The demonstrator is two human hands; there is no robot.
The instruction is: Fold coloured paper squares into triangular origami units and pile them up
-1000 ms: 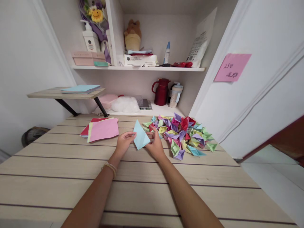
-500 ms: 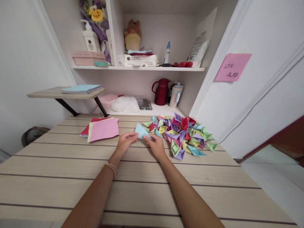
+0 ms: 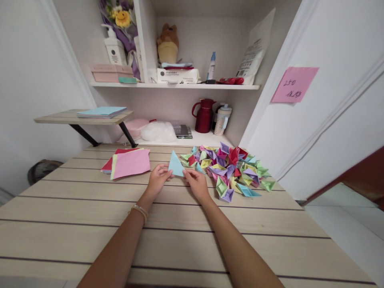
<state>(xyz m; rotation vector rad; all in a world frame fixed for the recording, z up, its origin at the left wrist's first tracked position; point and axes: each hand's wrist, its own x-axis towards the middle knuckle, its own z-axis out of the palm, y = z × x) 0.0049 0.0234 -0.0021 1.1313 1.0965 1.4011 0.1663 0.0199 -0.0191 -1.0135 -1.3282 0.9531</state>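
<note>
Blue paper has been turned from diamond to triangle, seemingly by folding, tip toward twelve o'clock, pinched by left hand and right hand.

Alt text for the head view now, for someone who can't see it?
Left hand and right hand hold a folded light-blue paper over a table. Coloured sheets lie to the left, many folded paper boats to the right.

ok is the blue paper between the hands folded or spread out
Folded: the blue paper forms a triangle, held by left hand and right hand.
</note>
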